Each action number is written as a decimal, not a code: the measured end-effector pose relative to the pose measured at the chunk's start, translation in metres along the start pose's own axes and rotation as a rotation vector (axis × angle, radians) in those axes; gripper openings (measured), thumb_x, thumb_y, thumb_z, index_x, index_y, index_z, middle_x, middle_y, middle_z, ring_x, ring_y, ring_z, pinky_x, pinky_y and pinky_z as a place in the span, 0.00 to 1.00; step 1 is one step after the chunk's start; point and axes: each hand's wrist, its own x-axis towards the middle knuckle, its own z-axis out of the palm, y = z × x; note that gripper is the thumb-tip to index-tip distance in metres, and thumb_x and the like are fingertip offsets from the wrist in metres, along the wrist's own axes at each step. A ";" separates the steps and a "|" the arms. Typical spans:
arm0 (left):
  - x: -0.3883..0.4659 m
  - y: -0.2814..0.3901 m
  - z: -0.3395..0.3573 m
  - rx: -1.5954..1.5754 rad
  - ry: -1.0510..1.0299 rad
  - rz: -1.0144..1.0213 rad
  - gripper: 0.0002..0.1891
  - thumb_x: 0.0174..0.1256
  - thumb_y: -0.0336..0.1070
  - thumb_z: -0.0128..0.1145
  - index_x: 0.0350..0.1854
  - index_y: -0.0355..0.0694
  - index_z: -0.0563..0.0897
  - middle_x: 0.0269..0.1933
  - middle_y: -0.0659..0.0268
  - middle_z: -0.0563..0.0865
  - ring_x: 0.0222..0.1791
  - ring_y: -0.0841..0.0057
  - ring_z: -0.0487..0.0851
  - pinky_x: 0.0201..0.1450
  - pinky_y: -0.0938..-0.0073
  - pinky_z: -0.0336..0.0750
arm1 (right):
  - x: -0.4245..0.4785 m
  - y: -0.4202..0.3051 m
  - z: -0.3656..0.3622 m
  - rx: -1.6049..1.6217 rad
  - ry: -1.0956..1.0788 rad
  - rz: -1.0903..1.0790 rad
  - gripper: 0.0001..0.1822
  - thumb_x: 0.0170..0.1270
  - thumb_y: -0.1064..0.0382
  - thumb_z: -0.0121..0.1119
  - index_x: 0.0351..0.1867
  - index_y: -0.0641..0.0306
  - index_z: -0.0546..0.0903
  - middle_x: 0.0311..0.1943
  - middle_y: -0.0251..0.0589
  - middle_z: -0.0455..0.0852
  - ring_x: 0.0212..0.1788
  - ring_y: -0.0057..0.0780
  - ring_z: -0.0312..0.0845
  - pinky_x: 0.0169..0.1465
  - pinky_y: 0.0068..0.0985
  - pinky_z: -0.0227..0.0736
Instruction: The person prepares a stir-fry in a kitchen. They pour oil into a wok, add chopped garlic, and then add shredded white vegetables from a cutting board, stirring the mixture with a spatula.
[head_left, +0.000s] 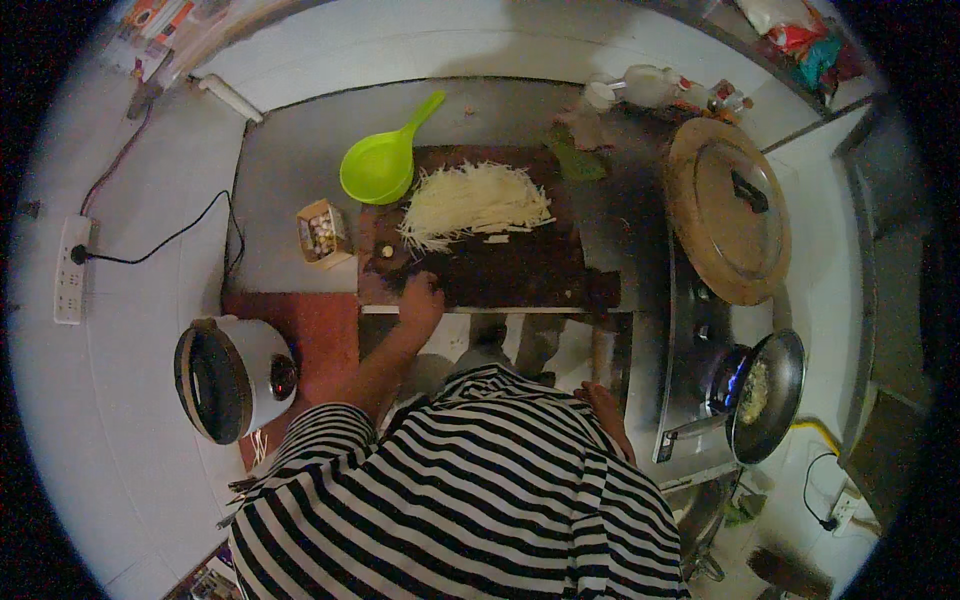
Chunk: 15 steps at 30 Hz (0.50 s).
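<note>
My left hand (422, 294) rests at the front left part of a dark wooden cutting board (517, 277); its fingers are bent, and whether they hold something is unclear. A heap of thin pale shredded strips (476, 201) lies on the board beyond it, with a small round pale piece (388, 251) to its left. Low at my right side, beside the striped shirt, is my right hand (595, 395), partly hidden by the body. A bright green plastic ladle (377, 166) stands at the board's back left corner, and a small box of whitish pieces (322, 232) sits left of the board.
On the right, a black frying pan (766, 397) holding some food sits over a lit gas burner (731, 386). Behind it leans a large lid (727, 210). A rice cooker (236, 379) stands at the left, near a power strip (73, 270) with a black cord. Jars (649, 86) line the back right.
</note>
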 end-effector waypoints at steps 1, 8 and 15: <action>0.004 -0.004 -0.009 -0.013 0.092 -0.021 0.20 0.52 0.33 0.63 0.48 0.35 0.76 0.51 0.49 0.76 0.50 0.52 0.76 0.51 0.58 0.73 | -0.018 -0.031 0.021 -0.001 -0.014 0.010 0.35 0.64 0.38 0.52 0.58 0.70 0.70 0.46 0.46 0.83 0.49 0.32 0.77 0.52 0.28 0.71; 0.070 -0.076 -0.006 -0.552 0.497 -0.020 0.21 0.49 0.29 0.64 0.47 0.34 0.76 0.49 0.48 0.74 0.52 0.50 0.74 0.53 0.58 0.72 | -0.028 -0.050 0.044 0.083 -0.010 0.025 0.33 0.63 0.41 0.57 0.55 0.71 0.73 0.42 0.46 0.84 0.45 0.31 0.79 0.49 0.28 0.73; 0.086 -0.077 -0.021 -0.035 0.376 0.000 0.18 0.49 0.28 0.61 0.45 0.35 0.77 0.48 0.47 0.75 0.49 0.50 0.75 0.52 0.56 0.72 | -0.005 -0.011 0.020 -0.199 -0.074 -0.168 0.23 0.67 0.51 0.54 0.55 0.68 0.75 0.41 0.46 0.84 0.45 0.31 0.79 0.42 0.27 0.75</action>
